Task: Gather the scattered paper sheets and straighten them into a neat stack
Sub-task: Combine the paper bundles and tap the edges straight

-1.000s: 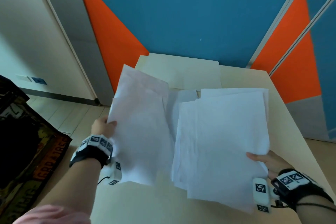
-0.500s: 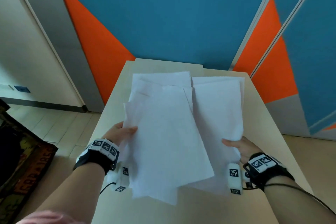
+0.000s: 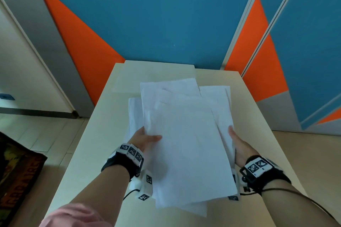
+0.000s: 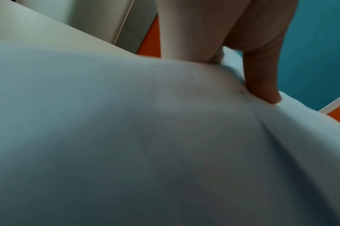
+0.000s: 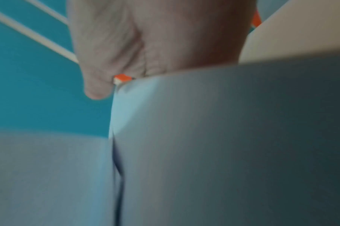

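Note:
A loose bundle of white paper sheets (image 3: 186, 143) is held between both hands above the cream table (image 3: 96, 140); the sheets overlap unevenly, with corners fanning out at the top and bottom. My left hand (image 3: 145, 139) grips the bundle's left edge, thumb lying on top of the paper (image 4: 126, 137). My right hand (image 3: 237, 143) holds the right edge, thumb along the side and fingers hidden under the paper (image 5: 204, 137). Both wrist views are mostly filled by blurred paper.
A cream sheet or folder (image 3: 156, 73) lies flat at the table's far end against the blue and orange wall (image 3: 156, 14). The floor drops off at both table sides; a dark printed object (image 3: 16, 177) stands at the lower left.
The two separate bunches, one in each hand, have come together into a single overlapping bundle. Both hands moved inward toward each other.

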